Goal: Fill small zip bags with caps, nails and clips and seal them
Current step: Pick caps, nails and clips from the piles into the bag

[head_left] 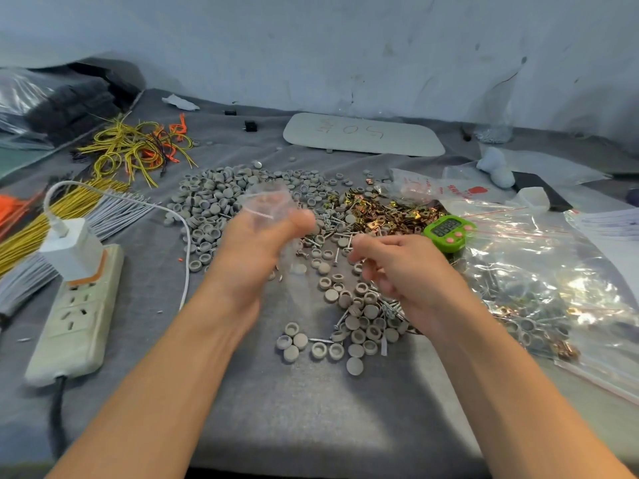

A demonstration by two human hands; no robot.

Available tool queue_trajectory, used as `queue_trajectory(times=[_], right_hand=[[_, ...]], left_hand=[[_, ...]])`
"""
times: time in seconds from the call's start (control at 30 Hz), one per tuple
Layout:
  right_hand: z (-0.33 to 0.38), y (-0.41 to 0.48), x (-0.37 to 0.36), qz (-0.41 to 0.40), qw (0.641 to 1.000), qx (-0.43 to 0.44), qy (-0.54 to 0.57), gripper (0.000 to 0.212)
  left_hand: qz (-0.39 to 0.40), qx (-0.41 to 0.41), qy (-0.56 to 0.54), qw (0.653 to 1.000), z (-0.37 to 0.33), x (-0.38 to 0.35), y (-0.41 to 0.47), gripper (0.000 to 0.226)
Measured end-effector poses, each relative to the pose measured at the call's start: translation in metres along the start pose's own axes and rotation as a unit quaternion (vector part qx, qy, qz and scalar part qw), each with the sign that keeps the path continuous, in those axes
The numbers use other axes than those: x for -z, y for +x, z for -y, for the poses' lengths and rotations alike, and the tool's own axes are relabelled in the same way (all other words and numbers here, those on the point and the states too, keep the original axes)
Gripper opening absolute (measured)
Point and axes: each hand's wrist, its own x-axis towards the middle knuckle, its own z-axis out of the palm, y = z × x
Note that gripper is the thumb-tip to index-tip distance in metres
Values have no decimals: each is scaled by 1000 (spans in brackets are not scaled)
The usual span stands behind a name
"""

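Above the caps [345, 323] on the desk [276, 426], the right hand [390, 267] hovered, fingers curled, contents indiscernible, and the left hand [256, 247] pinched a raised bag [266, 203] short of the nails [328, 233] and clips [387, 210]; filling appeared in hand, next requiring pieces fed into the bag's mouth.

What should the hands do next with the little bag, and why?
Probably the right hand should bring caps from the pile beneath it to the small clear bag, since the left hand holds that bag up close by.
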Motion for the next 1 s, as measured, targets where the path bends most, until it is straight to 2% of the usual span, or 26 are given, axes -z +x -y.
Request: queue_trajectory(times=[0.07,0.1,0.13,0.17,0.23,0.3,0.33,0.4,0.53,0.67,0.8,0.93,1.0], right_hand=[[-1,-1,-3,41,998,-42,3,19],[-2,-1,-4,56,997,-55,8,14],[-2,-1,-4,66,996,-62,13,10],[-2,-1,-4,71,995,-64,22,9],[-2,0,-4,68,995,-61,44,16],[-2,0,-4,61,995,-47,62,30],[-2,-1,-5,59,995,-34,73,34],[-2,-1,-7,54,993,-5,103,34],[-1,-3,-8,37,991,54,120,22],[-2,-5,-12,31,992,118,24,19],[1,-8,-17,-12,981,186,-55,18],[7,-10,-13,-66,975,207,47,18],[9,-7,-1,-113,972,183,96,19]], left_hand=[[-42,-20,-88,995,-4,1,2,36],[-82,-50,-94,991,-5,2,2,34],[-134,-97,-43,985,-4,3,3,38],[-184,-152,59,969,-2,6,4,45],[-222,-237,307,894,5,8,5,57],[-187,-273,460,824,14,8,5,60],[-152,-280,503,803,19,7,5,59],[-75,-259,555,787,29,2,4,60],[6,-199,554,808,38,-3,4,57],[30,-186,513,837,35,-8,0,52],[33,-169,484,858,29,-16,-4,46],[14,-129,431,893,25,-13,-6,46],[0,-95,353,931,22,-10,-4,45]])
